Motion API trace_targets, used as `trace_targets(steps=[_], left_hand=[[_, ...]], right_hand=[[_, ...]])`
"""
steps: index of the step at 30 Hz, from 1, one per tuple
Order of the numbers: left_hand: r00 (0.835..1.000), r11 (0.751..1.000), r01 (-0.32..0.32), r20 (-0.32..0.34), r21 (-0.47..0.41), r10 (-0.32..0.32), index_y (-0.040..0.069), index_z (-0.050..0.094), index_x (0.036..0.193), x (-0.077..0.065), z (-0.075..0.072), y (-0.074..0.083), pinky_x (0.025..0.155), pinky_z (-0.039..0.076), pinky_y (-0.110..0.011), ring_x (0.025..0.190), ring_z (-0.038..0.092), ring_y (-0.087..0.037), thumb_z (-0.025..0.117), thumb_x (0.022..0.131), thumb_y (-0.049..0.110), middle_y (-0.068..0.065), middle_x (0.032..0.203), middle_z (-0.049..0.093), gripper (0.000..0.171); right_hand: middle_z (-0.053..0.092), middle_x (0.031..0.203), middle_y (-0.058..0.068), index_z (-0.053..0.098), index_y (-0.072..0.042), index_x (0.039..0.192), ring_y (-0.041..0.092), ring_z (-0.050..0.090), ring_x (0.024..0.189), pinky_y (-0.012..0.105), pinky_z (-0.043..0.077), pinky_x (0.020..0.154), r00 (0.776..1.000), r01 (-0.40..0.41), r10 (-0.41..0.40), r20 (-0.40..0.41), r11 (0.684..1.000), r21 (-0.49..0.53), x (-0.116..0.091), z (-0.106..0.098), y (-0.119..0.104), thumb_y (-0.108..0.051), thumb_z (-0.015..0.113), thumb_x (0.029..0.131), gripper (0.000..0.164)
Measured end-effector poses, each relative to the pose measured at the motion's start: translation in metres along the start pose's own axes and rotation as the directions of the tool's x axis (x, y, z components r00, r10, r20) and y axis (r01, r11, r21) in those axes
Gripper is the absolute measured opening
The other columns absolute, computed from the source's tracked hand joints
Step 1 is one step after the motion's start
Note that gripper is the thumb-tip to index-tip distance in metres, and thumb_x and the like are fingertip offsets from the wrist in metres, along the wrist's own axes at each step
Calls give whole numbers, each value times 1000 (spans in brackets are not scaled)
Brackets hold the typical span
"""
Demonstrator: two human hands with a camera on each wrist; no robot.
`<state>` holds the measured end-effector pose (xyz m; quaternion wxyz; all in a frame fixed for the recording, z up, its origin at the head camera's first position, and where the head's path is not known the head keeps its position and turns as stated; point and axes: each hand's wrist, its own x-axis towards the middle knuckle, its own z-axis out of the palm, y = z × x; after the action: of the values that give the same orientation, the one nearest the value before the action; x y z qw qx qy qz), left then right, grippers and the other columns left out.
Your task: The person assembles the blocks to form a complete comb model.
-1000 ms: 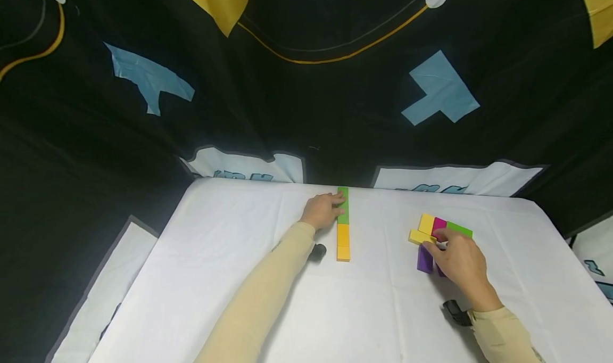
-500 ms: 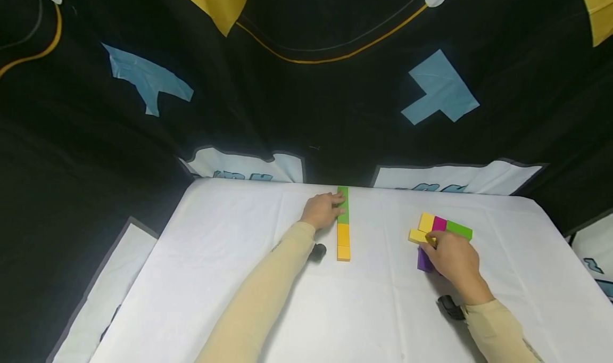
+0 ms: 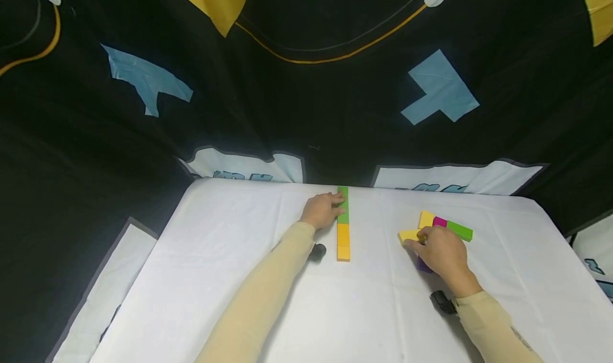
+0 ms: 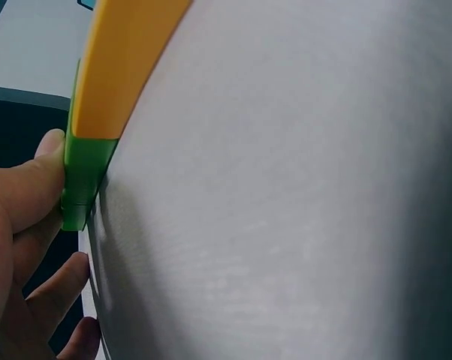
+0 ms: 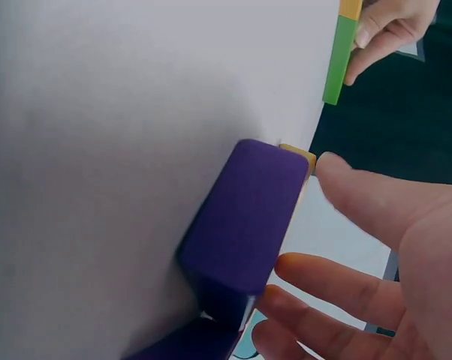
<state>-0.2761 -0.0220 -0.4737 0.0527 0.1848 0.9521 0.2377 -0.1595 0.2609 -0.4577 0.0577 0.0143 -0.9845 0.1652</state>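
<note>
A straight row of blocks runs from the table's far edge, with the green part (image 3: 344,216) behind and yellow-orange blocks (image 3: 343,240) nearer. My left hand (image 3: 320,210) rests its thumb and fingertips on the green part, fingers fairly straight. On the right, my right hand (image 3: 444,250) pinches a yellow block (image 3: 407,236) between thumb and index finger, at the left side of a loose cluster. In the right wrist view, the thumb tip is right at the end of this yellow block (image 5: 299,154), and a purple block (image 5: 248,214) stands in front, partly hiding it.
Around the right hand lie another yellow block (image 3: 425,219), a magenta block (image 3: 439,222) and a green block (image 3: 460,231). A second purple block (image 5: 192,343) shows low in the right wrist view. White cloth (image 3: 306,310) covers the table; a black curtain (image 3: 316,113) hangs behind.
My right hand has moved left, taking hold of the yellow block and shifting it left from the cluster. My left hand stays on the green part of the row.
</note>
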Motion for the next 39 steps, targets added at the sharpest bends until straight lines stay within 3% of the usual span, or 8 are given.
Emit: trace_targets(steps=[8,12,15,20,24,29,34,39], left_hand=[[1000,1000,4,-1,-11,-4,23,60,140,-2,0,1,119,33,-38,142,43,-21,66,97,34,11,151,47,44],[1000,1000,4,-4,-11,-4,23,61,140,-2,0,1,118,34,-38,142,44,-21,67,97,34,11,151,47,44],[1000,1000,5,-6,-7,-5,23,61,140,-1,0,1,118,34,-38,141,44,-21,67,97,33,11,151,47,44],[1000,1000,6,-2,-2,-6,23,60,140,-1,0,1,118,34,-37,142,44,-21,66,98,34,11,151,47,44],[1000,1000,7,2,-4,-7,23,60,140,-1,0,2,119,33,-38,142,43,-21,66,97,34,12,151,47,44],[1000,1000,4,1,6,-4,23,60,140,0,-1,1,119,33,-38,142,43,-21,66,98,34,12,151,47,45],[1000,1000,0,7,14,0,23,59,141,0,-1,2,119,33,-38,142,43,-21,65,98,34,11,151,47,45],[1000,1000,4,8,8,-4,23,59,141,0,-1,2,119,33,-38,142,43,-21,65,98,34,11,151,47,45]], right_hand=[[73,81,13,73,7,106,24,62,68,35,51,52,1000,12,-12,-9,1000,-1,5,6,-7,-33,86,78,50],[73,93,17,72,7,111,30,67,81,46,58,68,997,75,-75,5,996,49,7,5,-8,-23,86,79,46],[72,107,21,70,7,115,36,67,96,55,57,82,993,103,-109,47,988,119,9,3,-8,-14,83,80,42],[67,120,23,67,3,124,39,61,111,61,50,94,990,55,-81,119,977,207,10,3,-6,-15,81,84,46],[63,127,28,59,6,133,44,57,119,63,47,99,991,5,-30,133,982,187,11,5,-5,-30,82,84,65],[59,128,32,50,11,138,46,55,116,64,47,99,988,-40,15,155,987,157,12,8,-6,-40,84,80,85],[61,119,30,52,12,135,43,54,109,62,50,94,984,-58,33,176,989,138,14,13,-8,-37,84,80,80],[59,125,31,54,11,134,46,51,115,63,48,97,982,-72,49,182,990,122,15,16,-8,-33,82,82,74]])
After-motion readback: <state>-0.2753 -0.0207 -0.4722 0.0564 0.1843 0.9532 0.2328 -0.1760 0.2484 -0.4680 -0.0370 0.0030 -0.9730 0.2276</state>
